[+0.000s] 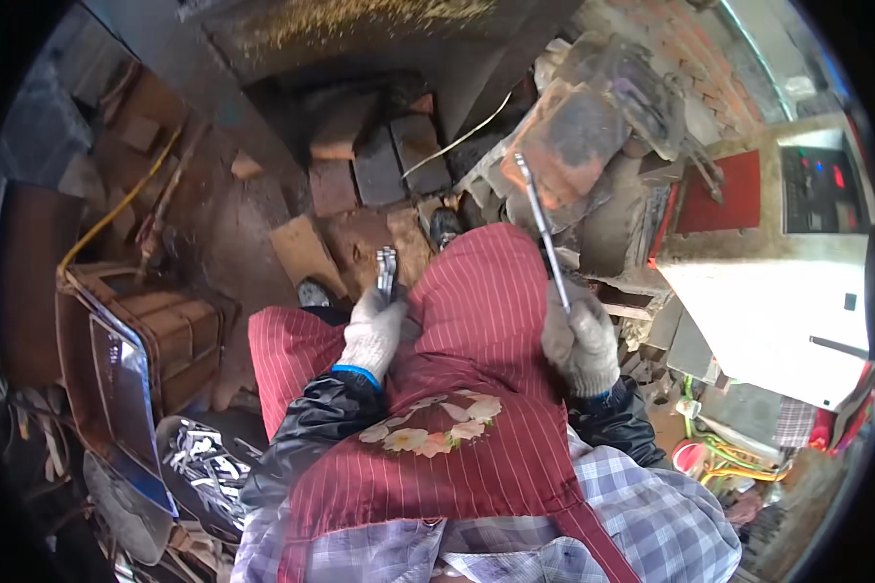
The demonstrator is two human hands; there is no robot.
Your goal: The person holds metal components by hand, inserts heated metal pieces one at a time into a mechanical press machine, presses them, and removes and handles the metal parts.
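My left hand [374,328], in a whitish knitted glove, is closed around a small bundle of metal pieces [387,267]. Their shiny ends stick up past the fingers and look like wrench heads. In my right hand [581,342], gloved alike, is a long thin metal rod [541,219]. It slants up and away to the left, with a small thicker tip at its far end. Both hands are over my lap, on a dark red striped apron [481,282]; the left is by the gap between my knees, the right beside the right knee.
A bin of loose metal pieces [207,471] stands at my lower left, near a wooden crate [175,340]. Bricks [379,165] lie ahead under dark machinery. To the right are a stained slab [564,136] and a pale cabinet with a control panel [773,282].
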